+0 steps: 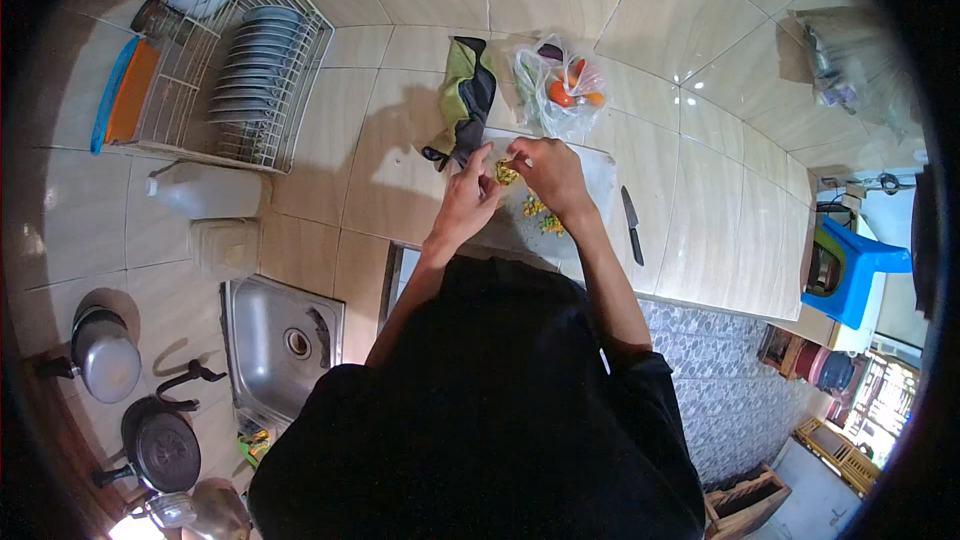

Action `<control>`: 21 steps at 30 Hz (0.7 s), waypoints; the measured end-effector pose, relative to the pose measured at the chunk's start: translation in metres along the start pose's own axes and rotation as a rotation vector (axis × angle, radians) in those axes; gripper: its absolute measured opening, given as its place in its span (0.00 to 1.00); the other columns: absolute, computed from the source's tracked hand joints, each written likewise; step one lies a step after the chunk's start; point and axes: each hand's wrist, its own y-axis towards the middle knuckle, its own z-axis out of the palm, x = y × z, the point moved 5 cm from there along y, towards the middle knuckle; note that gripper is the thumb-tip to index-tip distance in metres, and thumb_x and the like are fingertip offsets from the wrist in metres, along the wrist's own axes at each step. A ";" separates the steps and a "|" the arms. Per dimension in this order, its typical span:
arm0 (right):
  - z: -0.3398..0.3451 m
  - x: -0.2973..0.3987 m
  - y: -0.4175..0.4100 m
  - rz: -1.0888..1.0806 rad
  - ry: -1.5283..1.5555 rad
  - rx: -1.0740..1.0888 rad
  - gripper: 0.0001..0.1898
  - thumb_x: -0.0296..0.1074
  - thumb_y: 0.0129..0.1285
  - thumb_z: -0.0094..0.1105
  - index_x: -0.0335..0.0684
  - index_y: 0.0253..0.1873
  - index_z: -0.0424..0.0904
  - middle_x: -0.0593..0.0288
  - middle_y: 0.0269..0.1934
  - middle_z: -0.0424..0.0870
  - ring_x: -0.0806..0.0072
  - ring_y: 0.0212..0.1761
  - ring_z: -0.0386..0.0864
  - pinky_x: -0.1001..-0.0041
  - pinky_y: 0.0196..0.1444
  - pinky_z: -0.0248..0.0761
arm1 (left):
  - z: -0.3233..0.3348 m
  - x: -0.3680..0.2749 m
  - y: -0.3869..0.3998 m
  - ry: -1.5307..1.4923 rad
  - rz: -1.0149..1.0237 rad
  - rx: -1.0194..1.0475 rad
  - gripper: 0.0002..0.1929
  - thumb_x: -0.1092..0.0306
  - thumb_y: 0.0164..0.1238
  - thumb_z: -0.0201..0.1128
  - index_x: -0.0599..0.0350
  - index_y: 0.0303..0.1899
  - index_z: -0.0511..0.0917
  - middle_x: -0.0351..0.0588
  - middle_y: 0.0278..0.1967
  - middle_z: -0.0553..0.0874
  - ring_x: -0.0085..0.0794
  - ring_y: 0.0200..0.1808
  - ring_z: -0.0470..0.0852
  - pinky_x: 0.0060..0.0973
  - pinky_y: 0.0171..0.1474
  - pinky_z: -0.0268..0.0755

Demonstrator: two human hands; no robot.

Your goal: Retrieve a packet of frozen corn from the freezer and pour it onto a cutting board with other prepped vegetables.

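Note:
Both hands are over a pale cutting board (600, 180) on the tiled counter. My left hand (471, 199) is at the board's left part, its fingers raised beside a small heap of chopped yellow-green food (506, 172). At the heap's other side, my right hand (551, 172) has its fingertips bent together; whether they pinch something is too small to tell. Diced orange and green vegetables (551, 224) lie on the board below my right hand. A knife with a black handle (632, 225) rests on the counter, right of the board.
Beyond the board are a clear plastic bag of vegetables (561, 90) and a green and black cloth (469, 94). A dish rack with plates (259, 67), a plastic jug (214, 189) and a steel sink (281, 345) are on the left. A blue plastic stool (855, 270) stands far right.

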 end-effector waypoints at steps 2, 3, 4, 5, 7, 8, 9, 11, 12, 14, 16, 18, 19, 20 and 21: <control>0.000 0.002 -0.001 -0.047 -0.020 -0.005 0.05 0.34 0.60 0.66 0.42 0.39 0.83 0.54 0.37 0.87 0.54 0.39 0.84 0.60 0.42 0.77 | 0.001 0.001 0.000 0.008 0.017 0.001 0.32 0.80 0.64 0.61 0.58 0.70 0.64 0.43 0.33 0.75 0.23 0.31 0.74 0.24 0.37 0.72; 0.000 0.004 -0.002 -0.095 -0.042 -0.006 0.05 0.35 0.59 0.67 0.42 0.37 0.83 0.54 0.38 0.87 0.54 0.40 0.84 0.60 0.43 0.77 | 0.001 0.001 0.000 0.014 0.032 0.000 0.31 0.80 0.64 0.61 0.58 0.70 0.64 0.43 0.33 0.75 0.23 0.32 0.74 0.24 0.37 0.71; 0.000 0.003 -0.003 -0.094 -0.041 -0.008 0.05 0.35 0.59 0.67 0.42 0.37 0.83 0.54 0.38 0.87 0.54 0.40 0.84 0.60 0.43 0.77 | 0.002 0.002 0.000 0.015 0.033 0.002 0.31 0.80 0.64 0.61 0.58 0.70 0.64 0.43 0.33 0.75 0.23 0.32 0.74 0.24 0.37 0.71; -0.004 0.005 -0.005 -0.129 -0.019 -0.050 0.06 0.35 0.59 0.67 0.41 0.37 0.84 0.54 0.38 0.86 0.54 0.41 0.83 0.60 0.44 0.76 | 0.002 0.002 0.001 0.010 0.042 -0.003 0.31 0.80 0.64 0.61 0.58 0.70 0.64 0.42 0.32 0.75 0.22 0.31 0.74 0.23 0.37 0.71; -0.009 0.007 -0.007 -0.161 0.002 -0.093 0.06 0.35 0.60 0.67 0.40 0.37 0.84 0.53 0.39 0.86 0.54 0.42 0.82 0.60 0.45 0.76 | 0.001 0.000 0.001 0.005 0.051 -0.005 0.31 0.79 0.64 0.60 0.58 0.70 0.64 0.42 0.31 0.75 0.22 0.30 0.73 0.23 0.36 0.71; -0.013 0.008 -0.007 -0.178 0.036 -0.115 0.06 0.34 0.61 0.66 0.39 0.37 0.84 0.53 0.39 0.86 0.53 0.42 0.82 0.60 0.45 0.76 | 0.001 0.000 0.001 -0.008 0.036 -0.007 0.30 0.80 0.65 0.60 0.58 0.69 0.65 0.41 0.30 0.74 0.21 0.29 0.73 0.22 0.35 0.70; -0.016 0.009 -0.008 -0.197 0.070 -0.136 0.06 0.33 0.62 0.65 0.37 0.38 0.84 0.52 0.39 0.86 0.53 0.42 0.83 0.60 0.45 0.76 | 0.001 0.001 0.001 -0.022 0.020 -0.012 0.30 0.80 0.65 0.60 0.58 0.69 0.65 0.41 0.29 0.74 0.21 0.28 0.72 0.21 0.34 0.70; -0.025 0.007 -0.007 -0.142 0.203 -0.152 0.06 0.32 0.64 0.63 0.36 0.40 0.84 0.51 0.40 0.85 0.51 0.44 0.82 0.60 0.46 0.76 | -0.002 0.002 0.001 -0.030 0.024 -0.024 0.30 0.80 0.65 0.60 0.58 0.69 0.65 0.40 0.28 0.73 0.20 0.28 0.72 0.21 0.33 0.69; -0.029 0.002 -0.007 -0.087 0.338 -0.166 0.06 0.30 0.66 0.62 0.35 0.42 0.84 0.50 0.41 0.85 0.50 0.45 0.82 0.61 0.47 0.76 | -0.003 0.003 0.001 -0.038 0.028 -0.037 0.30 0.80 0.65 0.60 0.58 0.69 0.65 0.40 0.27 0.73 0.19 0.27 0.71 0.20 0.33 0.69; -0.035 -0.012 -0.013 -0.047 0.271 -0.276 0.06 0.29 0.67 0.61 0.36 0.45 0.83 0.48 0.43 0.84 0.49 0.46 0.82 0.60 0.48 0.76 | -0.007 0.007 0.002 -0.012 0.035 -0.037 0.31 0.79 0.64 0.61 0.56 0.69 0.64 0.42 0.27 0.75 0.22 0.27 0.74 0.23 0.33 0.71; -0.042 -0.036 -0.025 0.044 0.097 -0.337 0.11 0.28 0.68 0.59 0.36 0.53 0.79 0.47 0.49 0.82 0.48 0.50 0.81 0.60 0.52 0.75 | -0.009 0.008 0.004 0.006 0.015 -0.031 0.32 0.79 0.63 0.61 0.56 0.69 0.64 0.44 0.26 0.78 0.25 0.27 0.77 0.26 0.34 0.72; -0.012 -0.084 -0.051 0.145 -0.079 -0.125 0.25 0.37 0.64 0.65 0.39 0.64 0.71 0.45 0.60 0.75 0.46 0.60 0.75 0.57 0.58 0.73 | -0.010 0.008 0.001 -0.006 0.025 -0.036 0.32 0.79 0.63 0.61 0.56 0.69 0.64 0.44 0.27 0.78 0.25 0.27 0.77 0.26 0.34 0.72; 0.006 -0.104 -0.069 0.208 -0.156 -0.009 0.32 0.42 0.62 0.68 0.41 0.68 0.67 0.43 0.64 0.72 0.45 0.64 0.72 0.56 0.61 0.72 | -0.010 0.008 0.002 -0.016 0.038 -0.041 0.32 0.79 0.63 0.61 0.56 0.69 0.64 0.44 0.27 0.78 0.25 0.26 0.76 0.26 0.34 0.72; 0.024 -0.121 -0.087 0.192 -0.201 0.059 0.39 0.45 0.57 0.72 0.42 0.71 0.63 0.41 0.66 0.69 0.43 0.66 0.70 0.55 0.62 0.72 | -0.009 0.006 0.002 -0.021 0.040 -0.037 0.32 0.79 0.63 0.61 0.56 0.69 0.64 0.44 0.27 0.78 0.25 0.26 0.76 0.26 0.34 0.72; 0.039 -0.131 -0.103 0.178 -0.245 0.128 0.46 0.48 0.53 0.75 0.43 0.74 0.59 0.38 0.68 0.66 0.41 0.68 0.68 0.53 0.63 0.72 | -0.008 0.003 0.002 -0.026 0.033 -0.033 0.31 0.80 0.64 0.59 0.56 0.70 0.64 0.42 0.28 0.76 0.22 0.27 0.74 0.23 0.34 0.70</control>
